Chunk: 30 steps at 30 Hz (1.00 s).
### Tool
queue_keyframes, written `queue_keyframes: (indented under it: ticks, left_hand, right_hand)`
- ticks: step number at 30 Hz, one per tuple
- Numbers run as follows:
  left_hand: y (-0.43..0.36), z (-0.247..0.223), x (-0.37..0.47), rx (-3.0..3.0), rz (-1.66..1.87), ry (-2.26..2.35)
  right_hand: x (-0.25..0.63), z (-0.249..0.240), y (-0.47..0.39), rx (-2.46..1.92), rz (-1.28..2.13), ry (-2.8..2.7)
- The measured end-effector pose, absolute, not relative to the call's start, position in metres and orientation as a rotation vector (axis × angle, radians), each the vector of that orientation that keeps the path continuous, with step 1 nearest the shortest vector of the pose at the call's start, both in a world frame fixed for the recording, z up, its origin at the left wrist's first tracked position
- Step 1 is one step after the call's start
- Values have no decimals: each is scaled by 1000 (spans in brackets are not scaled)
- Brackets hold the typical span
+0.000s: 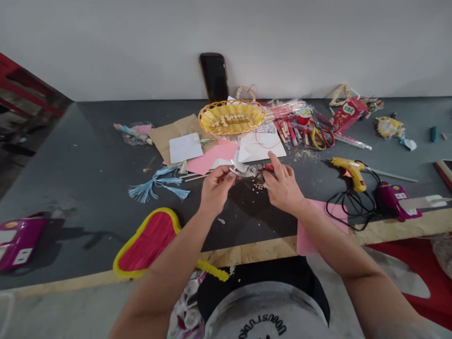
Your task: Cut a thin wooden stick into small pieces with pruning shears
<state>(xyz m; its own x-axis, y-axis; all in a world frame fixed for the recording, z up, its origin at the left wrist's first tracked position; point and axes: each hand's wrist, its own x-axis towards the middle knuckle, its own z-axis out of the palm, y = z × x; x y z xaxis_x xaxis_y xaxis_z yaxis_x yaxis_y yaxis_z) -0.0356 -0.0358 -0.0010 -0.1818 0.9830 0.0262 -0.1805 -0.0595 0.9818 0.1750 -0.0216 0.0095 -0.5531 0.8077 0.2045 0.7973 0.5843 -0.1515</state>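
My right hand [285,184] is wrapped around the red handles of a pair of pruning shears [248,170], with the index finger stretched out. The metal blades point left and stand apart. Close against them, my left hand [216,189] is pinched; whatever small piece is between its fingertips is too small to make out. Under the shears, little pale cut bits [259,187] lie scattered on the dark tabletop. Thin wooden sticks [194,176] lie just left of my left hand, beside blue tassels [155,186].
A yellow woven basket [231,123] holds small pale pieces. A phone [214,77] leans on the wall. Scissors [322,137], a yellow glue gun [349,170] with black cord, and purple boxes lie around. A red-and-yellow fan shape [148,240] rests near my left forearm.
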Motion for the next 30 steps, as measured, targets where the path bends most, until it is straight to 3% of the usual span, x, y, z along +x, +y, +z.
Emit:
queue_keyframes:
  ticks: [30]
  left_hand:
    - [-38, -11, -37, 1117, 1327, 1247]
  right_hand:
    - [173, 5, -23, -1377, 70, -2610]
